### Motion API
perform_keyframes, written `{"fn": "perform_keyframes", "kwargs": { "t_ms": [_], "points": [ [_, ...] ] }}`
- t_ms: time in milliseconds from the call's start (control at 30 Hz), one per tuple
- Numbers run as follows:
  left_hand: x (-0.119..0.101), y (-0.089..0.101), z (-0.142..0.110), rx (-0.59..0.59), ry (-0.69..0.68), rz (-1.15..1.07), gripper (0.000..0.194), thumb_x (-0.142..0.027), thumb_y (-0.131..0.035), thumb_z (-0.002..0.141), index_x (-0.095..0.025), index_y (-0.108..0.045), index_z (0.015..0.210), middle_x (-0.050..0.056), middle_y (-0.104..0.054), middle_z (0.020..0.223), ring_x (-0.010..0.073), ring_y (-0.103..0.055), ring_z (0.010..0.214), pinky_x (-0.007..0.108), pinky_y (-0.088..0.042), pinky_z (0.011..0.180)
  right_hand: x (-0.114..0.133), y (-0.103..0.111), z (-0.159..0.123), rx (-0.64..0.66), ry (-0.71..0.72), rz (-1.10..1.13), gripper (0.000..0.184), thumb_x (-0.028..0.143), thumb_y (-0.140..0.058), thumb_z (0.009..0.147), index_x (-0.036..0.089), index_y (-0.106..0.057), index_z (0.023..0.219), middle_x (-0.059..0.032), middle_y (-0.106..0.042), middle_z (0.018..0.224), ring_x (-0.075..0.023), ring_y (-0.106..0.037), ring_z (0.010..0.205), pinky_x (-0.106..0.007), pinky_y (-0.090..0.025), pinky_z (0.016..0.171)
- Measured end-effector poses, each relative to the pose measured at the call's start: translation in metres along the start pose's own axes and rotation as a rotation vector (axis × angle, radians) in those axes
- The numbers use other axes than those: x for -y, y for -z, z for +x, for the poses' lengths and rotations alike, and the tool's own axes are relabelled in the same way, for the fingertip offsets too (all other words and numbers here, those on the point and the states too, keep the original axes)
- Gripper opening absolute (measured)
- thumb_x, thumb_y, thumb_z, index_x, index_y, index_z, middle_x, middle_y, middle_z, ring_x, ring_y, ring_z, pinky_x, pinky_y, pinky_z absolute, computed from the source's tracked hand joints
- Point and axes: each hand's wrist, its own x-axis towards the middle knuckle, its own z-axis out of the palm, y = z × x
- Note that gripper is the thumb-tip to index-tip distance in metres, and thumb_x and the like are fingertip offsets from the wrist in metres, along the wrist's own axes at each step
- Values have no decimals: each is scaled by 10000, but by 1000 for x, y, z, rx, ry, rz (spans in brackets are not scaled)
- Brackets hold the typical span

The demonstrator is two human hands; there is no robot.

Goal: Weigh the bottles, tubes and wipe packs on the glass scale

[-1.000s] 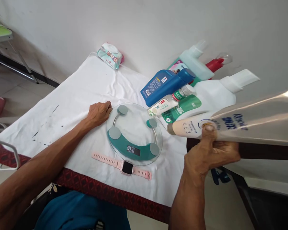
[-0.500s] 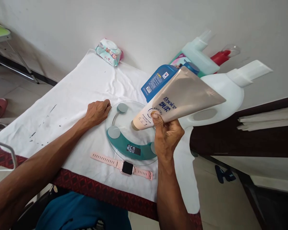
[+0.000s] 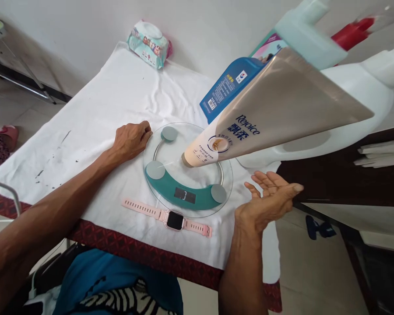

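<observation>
A beige Rejoice squeeze tube (image 3: 249,118) stands on its cap on the round glass scale (image 3: 170,188). The scale's display shows a partial mark that I cannot read as a number. My right hand (image 3: 265,197) is just right of the scale, palm turned up, fingers spread, holding nothing and apart from the tube. At the scale's upper left edge, my left hand (image 3: 131,139) rests on the white cloth with its fingers curled into a loose fist. A pink-strapped watch (image 3: 174,220) lies flat in front of the scale.
Behind the tube stand a blue bottle (image 3: 231,85), a pale green bottle (image 3: 310,37), a red bottle (image 3: 353,34) and a large white jug (image 3: 374,94). A pack of wipes (image 3: 149,43) sits at the table's back corner. White cloth (image 3: 95,113) covers the table.
My right hand has let go of the tube and drawn away to the right, opening. The tube now stands alone on the scale. The display has changed from a figure to a partial mark.
</observation>
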Motion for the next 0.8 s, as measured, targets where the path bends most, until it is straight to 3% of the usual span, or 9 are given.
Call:
{"fn": "perform_keyframes", "kwargs": {
  "t_ms": [300,800],
  "points": [
    [0,0,1,-7,-4,14,272,-313,-479,1003,-249,-712,1127,75,-762,929,276,-664,871,398,-440,770,-27,-5,9,177,-152,-9,766,848,-412,890,152,-625,1130,-146,-726,1130,-268,-718,1067,-414,-565,838],
    [2,-1,2,-5,-16,16,254,-313,-469,1006,-234,-690,1102,69,-743,888,258,-638,828,384,-406,742,-33,-6,9,194,-118,-40,626,759,-509,884,170,-656,1034,-103,-742,1071,-241,-733,1004,-376,-538,794]
  ]
}}
